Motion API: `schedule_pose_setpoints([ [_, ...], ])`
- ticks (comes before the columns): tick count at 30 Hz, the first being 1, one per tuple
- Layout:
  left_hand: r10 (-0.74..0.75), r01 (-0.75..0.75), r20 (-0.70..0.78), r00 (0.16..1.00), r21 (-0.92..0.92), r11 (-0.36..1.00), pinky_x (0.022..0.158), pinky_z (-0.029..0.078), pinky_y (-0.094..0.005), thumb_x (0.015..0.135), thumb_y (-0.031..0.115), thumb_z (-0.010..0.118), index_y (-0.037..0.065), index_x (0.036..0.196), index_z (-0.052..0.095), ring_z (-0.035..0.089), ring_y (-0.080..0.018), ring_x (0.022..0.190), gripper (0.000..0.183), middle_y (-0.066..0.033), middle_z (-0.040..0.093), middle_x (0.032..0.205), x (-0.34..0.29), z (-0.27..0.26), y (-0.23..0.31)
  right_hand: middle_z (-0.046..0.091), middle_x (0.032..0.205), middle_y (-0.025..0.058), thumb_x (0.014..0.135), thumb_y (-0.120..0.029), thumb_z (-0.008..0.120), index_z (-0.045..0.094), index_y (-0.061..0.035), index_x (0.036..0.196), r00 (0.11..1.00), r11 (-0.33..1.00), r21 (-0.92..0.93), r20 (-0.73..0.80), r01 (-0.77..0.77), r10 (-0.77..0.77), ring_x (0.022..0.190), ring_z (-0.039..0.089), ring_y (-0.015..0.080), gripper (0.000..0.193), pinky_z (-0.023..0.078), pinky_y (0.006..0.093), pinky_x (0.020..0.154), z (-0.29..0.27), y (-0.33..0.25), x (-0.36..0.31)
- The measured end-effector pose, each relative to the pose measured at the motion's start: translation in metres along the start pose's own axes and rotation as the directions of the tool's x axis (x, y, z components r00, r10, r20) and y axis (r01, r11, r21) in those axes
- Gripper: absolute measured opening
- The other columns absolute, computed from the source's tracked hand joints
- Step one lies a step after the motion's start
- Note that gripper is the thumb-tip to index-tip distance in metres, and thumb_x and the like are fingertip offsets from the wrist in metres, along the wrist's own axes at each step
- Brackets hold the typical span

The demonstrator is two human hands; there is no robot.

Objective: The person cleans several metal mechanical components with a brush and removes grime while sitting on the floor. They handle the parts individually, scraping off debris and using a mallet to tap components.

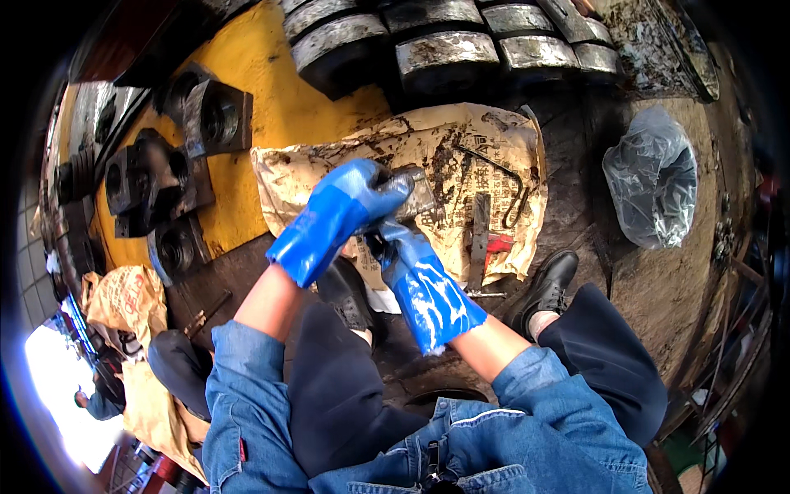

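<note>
- The metal block (409, 193) is the heaviest thing in hand and looks dark with grease; the left hand (350, 206) is wrapped over its top, fingers closed around it, above the stained paper sheet (329, 169). With slick blue gloves on, it could slide out and drop toward the black shoe (547, 284) just below.
- The right hand (411, 272) sits under the block, curled shut; what it grips is hidden by the left glove, so I cannot tell what it holds. A finger could get pinched between block and hand if the block shifts.
- The bent hook (506, 185) and flat bar (480, 226) lie loose on the paper near the hands; a dropped block could knock them off.
- The square blocks with holes (216, 118) rest on the yellow surface (280, 99) well apart, a small tripping risk only.
</note>
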State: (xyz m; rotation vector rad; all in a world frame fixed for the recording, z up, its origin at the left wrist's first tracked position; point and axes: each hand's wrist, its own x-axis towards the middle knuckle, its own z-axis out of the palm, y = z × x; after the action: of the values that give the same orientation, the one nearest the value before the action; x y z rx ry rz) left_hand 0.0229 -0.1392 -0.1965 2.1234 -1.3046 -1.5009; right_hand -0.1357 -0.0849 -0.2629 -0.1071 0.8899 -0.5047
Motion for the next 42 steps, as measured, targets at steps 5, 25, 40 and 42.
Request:
schedule_pose_setpoints([
  [5, 0.058, -0.163, -0.373, 0.926, -0.256, 0.953, 0.081, 0.052, -0.0297, 0.093, 0.029, 0.068, -0.004, 0.11, 0.069, 0.065, -0.0144, 0.085, 0.038, -0.0097, 0.073, 0.095, -0.007, -0.013, -0.033, 0.069, 0.107, 0.0072, 0.095, -0.019, 0.066, 0.065, -0.0054, 0.116, 0.999, 0.999, 0.045, -0.027, 0.025, -0.023, 0.093, 0.066, 0.019, 0.025, 0.056, 0.0307, 0.083, -0.044, 0.014, 0.025],
  [25, -0.388, 0.283, -0.651, 0.653, -0.266, 0.922, 0.104, 0.046, -0.0425, 0.07, 0.052, 0.084, -0.004, 0.147, 0.035, 0.053, -0.0391, 0.128, 0.107, -0.0285, 0.051, 0.14, -0.028, -0.044, -0.188, 0.064, 0.125, 0.015, 0.077, -0.039, 0.079, 0.054, -0.0134, 0.136, 0.905, -0.864, -0.46, 0.425, 0.203, -0.013, 0.115, 0.061, 0.0345, 0.07, 0.05, 0.0424, 0.099, 0.073, -0.188, 0.102],
  [40, -0.352, 0.006, -0.417, 0.838, -0.637, 0.77, 0.081, 0.05, -0.0368, 0.086, 0.03, 0.077, -0.004, 0.114, 0.065, 0.064, -0.0212, 0.085, 0.045, -0.0129, 0.071, 0.097, 0.013, -0.03, -0.228, 0.066, 0.126, 0.0124, 0.081, -0.012, 0.07, 0.07, -0.0136, 0.119, 0.997, -0.926, -0.377, 0.074, 0.019, -0.01, 0.112, 0.066, 0.034, 0.038, 0.057, 0.0479, 0.087, 0.071, -0.137, 0.193],
  [42, -0.413, 0.014, -0.364, 0.835, -0.736, 0.677, 0.079, 0.051, -0.0366, 0.086, 0.028, 0.077, -0.004, 0.113, 0.065, 0.065, -0.021, 0.083, 0.043, -0.0124, 0.071, 0.098, 0.016, -0.038, -0.203, 0.065, 0.127, 0.0121, 0.081, -0.012, 0.071, 0.069, -0.0145, 0.121, 0.999, -0.921, -0.389, 0.042, -0.004, -0.022, 0.113, 0.065, 0.0344, 0.04, 0.057, 0.0478, 0.087, 0.068, -0.146, 0.189],
])
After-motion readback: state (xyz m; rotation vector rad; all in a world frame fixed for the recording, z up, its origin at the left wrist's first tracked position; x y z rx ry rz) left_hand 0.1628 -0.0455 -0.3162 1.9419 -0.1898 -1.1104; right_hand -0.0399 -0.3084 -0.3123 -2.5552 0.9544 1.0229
